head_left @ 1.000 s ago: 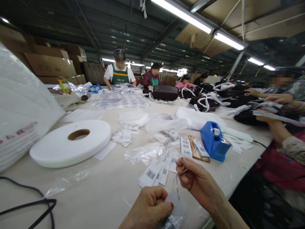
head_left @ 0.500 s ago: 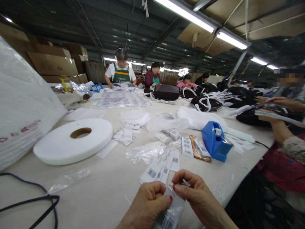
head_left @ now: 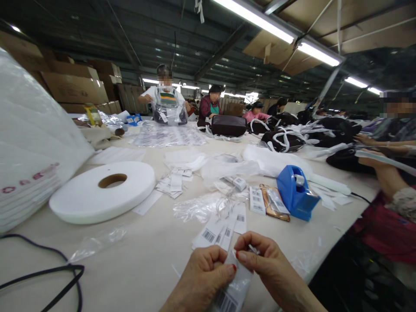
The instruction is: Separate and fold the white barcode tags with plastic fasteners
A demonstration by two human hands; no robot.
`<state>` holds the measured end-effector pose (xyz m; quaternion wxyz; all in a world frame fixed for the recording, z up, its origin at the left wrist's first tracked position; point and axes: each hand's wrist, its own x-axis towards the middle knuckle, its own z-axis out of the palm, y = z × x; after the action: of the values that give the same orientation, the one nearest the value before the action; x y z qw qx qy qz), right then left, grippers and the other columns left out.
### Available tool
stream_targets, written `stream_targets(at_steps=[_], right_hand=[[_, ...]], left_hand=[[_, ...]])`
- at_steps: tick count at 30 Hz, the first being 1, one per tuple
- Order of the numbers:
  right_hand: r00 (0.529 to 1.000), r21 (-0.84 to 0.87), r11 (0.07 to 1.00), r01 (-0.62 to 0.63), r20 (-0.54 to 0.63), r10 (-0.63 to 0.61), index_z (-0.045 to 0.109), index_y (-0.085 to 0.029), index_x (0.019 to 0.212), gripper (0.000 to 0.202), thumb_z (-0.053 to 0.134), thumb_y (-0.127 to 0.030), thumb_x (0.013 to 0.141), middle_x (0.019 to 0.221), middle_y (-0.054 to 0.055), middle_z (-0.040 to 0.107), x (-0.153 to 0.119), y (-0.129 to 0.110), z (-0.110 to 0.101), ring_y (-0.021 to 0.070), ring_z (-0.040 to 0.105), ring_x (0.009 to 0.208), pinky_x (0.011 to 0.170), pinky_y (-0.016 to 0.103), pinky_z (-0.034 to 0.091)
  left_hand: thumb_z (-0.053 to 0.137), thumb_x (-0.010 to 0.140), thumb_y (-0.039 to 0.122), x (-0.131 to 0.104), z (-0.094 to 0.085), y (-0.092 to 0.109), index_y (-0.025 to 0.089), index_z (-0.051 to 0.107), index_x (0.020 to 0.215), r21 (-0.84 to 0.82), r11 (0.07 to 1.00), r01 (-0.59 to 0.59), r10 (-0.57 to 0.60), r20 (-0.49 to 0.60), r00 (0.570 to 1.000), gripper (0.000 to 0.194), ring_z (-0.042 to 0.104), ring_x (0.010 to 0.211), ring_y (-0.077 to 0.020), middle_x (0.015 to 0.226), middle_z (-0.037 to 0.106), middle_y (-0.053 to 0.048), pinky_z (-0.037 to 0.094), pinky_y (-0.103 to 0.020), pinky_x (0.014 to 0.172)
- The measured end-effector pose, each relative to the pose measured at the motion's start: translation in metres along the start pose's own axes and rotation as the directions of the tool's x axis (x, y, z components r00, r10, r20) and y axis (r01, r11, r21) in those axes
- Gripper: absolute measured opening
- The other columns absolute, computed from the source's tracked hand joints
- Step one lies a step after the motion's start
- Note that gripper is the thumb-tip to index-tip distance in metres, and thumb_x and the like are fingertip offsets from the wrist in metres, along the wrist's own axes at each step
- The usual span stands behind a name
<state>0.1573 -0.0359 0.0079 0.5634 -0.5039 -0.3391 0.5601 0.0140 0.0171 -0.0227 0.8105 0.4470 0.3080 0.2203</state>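
Note:
My left hand (head_left: 206, 277) is closed on a white barcode tag (head_left: 238, 284) in a clear plastic sleeve, with the thumb flat on its upper part. At the sleeve's top edge, the thumb and forefinger of my right hand (head_left: 264, 262) are pinched together on the plastic. Whether a string is also between those fingertips is hidden. Just beyond my hands lie several fanned barcode tags (head_left: 209, 234) with strings. Behind them is a crumpled heap of clear plastic sleeves (head_left: 196, 208).
A large white tape roll (head_left: 78, 195) lies left, near a black cord (head_left: 55, 273) and a big white plastic bag (head_left: 29, 143). To the right stands a blue tape dispenser (head_left: 297, 195). Black bags (head_left: 229, 125) and co-workers line the far and right sides.
My hands keep nearly the same grip on the sleeved tag. Across the table, a co-worker has raised a clear plastic bag around a dark item. The view has shifted slightly.

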Motion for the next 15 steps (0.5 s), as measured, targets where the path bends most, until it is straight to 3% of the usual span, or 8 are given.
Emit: stream_targets(at_steps=[5, 9, 15], right_hand=[[0.999, -0.032, 0.999, 0.027, -0.016, -0.028, 0.063, -0.015, 0.068, 0.017, 0.074, -0.026, 0.062, 0.054, -0.005, 0.053, -0.001, -0.003, -0.005, 0.0061, 0.038, 0.050, 0.049, 0.020, 0.028], [1.000, -0.185, 0.983, 0.018, 0.021, -0.014, 0.063, -0.015, 0.072, 0.023, 0.068, -0.037, 0.070, 0.059, -0.003, 0.053, -0.004, -0.011, -0.007, 0.0073, 0.041, 0.051, 0.049, 0.021, 0.030], [1.000, -0.249, 0.968, -0.026, -0.003, 0.027, 0.062, -0.016, 0.076, 0.031, 0.078, -0.030, 0.054, 0.063, -0.005, 0.054, -0.008, -0.007, 0.002, 0.0077, 0.044, 0.057, 0.053, 0.020, 0.031]], left_hand=[[0.073, 0.054, 0.047, -0.001, 0.001, 0.003, 0.011, 0.060, 0.070, 0.035, 0.999, -0.010, 0.010, 0.005, 1.000, 0.041, 0.039, 0.044, -0.0065, 0.051, 0.051, 0.002, 0.021, -0.021, 0.045], [0.069, 0.062, 0.043, -0.004, 0.004, 0.009, 0.011, 0.057, 0.069, 0.063, 0.997, -0.041, 0.040, 0.011, 0.999, 0.035, 0.037, 0.046, -0.0064, 0.053, 0.050, 0.002, 0.021, -0.021, 0.047], [0.064, 0.067, 0.045, -0.005, 0.002, 0.007, 0.011, 0.057, 0.073, 0.165, 0.980, -0.115, 0.116, 0.003, 0.993, 0.034, 0.036, 0.048, -0.0073, 0.055, 0.049, 0.002, 0.022, -0.022, 0.048]])
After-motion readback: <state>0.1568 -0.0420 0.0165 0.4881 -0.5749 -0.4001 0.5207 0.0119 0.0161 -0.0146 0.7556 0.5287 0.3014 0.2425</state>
